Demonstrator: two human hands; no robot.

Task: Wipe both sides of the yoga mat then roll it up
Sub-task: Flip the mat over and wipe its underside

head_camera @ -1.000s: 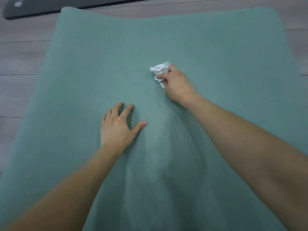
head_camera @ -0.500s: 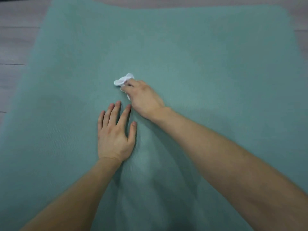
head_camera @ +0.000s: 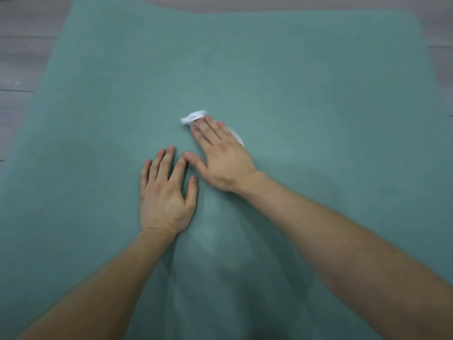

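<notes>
A teal yoga mat (head_camera: 306, 94) lies unrolled flat on the floor and fills most of the view. My left hand (head_camera: 166, 192) rests palm down on the mat near its middle, fingers spread, holding nothing. My right hand (head_camera: 220, 155) lies flat just to the right of it, fingers pressing a crumpled white wipe (head_camera: 195, 116) onto the mat. The wipe sticks out beyond my fingertips and along the outer side of the hand. The two hands almost touch at the left index finger and the right thumb.
Grey wood-plank floor (head_camera: 22, 69) shows along the left, top and right edges of the mat. The mat's far edge (head_camera: 245, 12) runs across the top of the view.
My right hand slid the wipe left toward my left hand, then back to the right and flattened over it. My left hand stayed planted on the mat.
</notes>
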